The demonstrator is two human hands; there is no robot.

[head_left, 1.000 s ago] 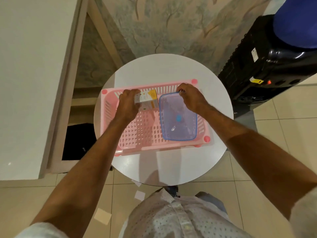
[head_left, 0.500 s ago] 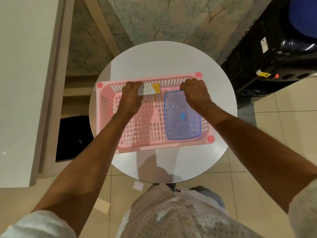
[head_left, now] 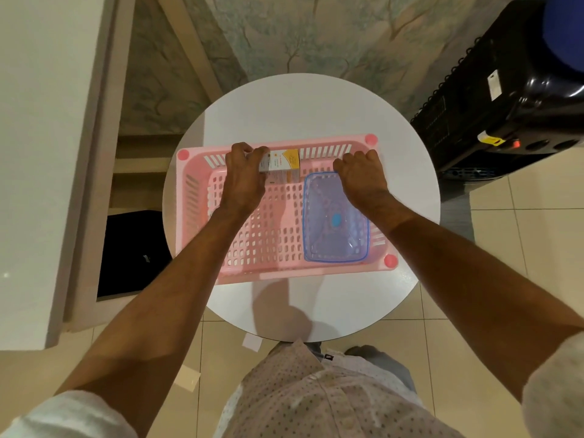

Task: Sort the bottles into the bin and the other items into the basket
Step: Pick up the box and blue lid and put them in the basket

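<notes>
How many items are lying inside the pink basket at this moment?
2. A small white and yellow box sits at the far wall, held by the left hand; a clear blue-rimmed container fills the right end of the pink basket. Hands may hide more.

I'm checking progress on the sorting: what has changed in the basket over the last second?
The left hand carried the small box toward the far wall of the pink basket, still gripping it. The right hand nudged the clear blue-rimmed container deeper in, fingers staying at its far edge. Basket and white table look unmoved; nothing released.
</notes>
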